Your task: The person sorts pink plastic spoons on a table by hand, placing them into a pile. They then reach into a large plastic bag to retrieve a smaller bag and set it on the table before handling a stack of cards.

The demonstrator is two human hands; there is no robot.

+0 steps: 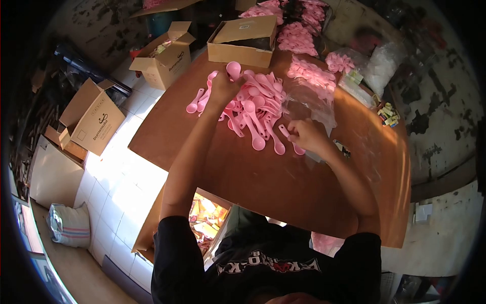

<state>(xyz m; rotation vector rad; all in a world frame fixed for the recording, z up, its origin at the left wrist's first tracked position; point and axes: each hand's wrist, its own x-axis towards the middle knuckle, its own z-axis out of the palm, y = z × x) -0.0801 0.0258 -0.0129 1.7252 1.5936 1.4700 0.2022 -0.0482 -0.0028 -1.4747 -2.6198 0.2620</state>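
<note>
surface [263, 177]: brown, round-edged, carries all the work; bare on the near half
floor boxes [93, 116]: open cardboard cartons on the tiles to the left, well apart from the hands
cardboard box [243, 43]: on the far edge of the surface, flaps open, just behind the pile
filled bags [298, 38]: clear packs of pink spoons stacked at the far side, beside and behind the box; this part looks done
loose pile [255, 104]: pink spoons heaped mid-surface between the two hands; still big, so by my read much is left
empty bag [311, 99]: clear plastic, crumpled, just right of the pile, above the right hand
left hand [223, 88]: at the pile's left edge, fingers closed round a bunch of spoons [200, 101], handles fanning out to the left
right hand [306, 134]: at the pile's near right edge, fingers curled on a single spoon [284, 131] lying on the surface
progress: several packs filled, one bunch in hand, nothing yet in the empty bag as far as i can see
</note>
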